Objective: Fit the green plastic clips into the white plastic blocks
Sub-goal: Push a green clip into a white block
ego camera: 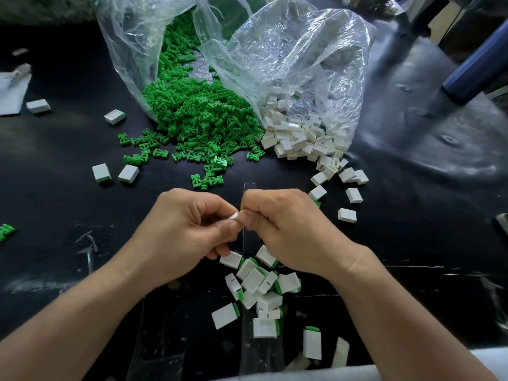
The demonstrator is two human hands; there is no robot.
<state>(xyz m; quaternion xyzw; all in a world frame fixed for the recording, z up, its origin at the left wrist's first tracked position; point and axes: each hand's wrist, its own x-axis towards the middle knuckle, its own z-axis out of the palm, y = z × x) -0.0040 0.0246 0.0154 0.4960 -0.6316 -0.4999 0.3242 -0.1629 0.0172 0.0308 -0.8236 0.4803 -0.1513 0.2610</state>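
Fingers (220,209) of the left hand (181,229) and right hand (288,229) pinch one white block (234,216) above the table (55,193). By my reckoning little is done: a small pile of fitted blocks (258,284) lies beneath, while heaps of green clips (198,111) and empty blocks (297,133) remain.

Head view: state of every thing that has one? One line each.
left-hand grip, pinches small white plastic block.
right-hand grip, pinches the same block.
clear plastic bag of green plastic clips, open, clips spilling out.
clear plastic bag of white plastic blocks, open, blocks spilling out.
near heap of white blocks, green clips fitted.
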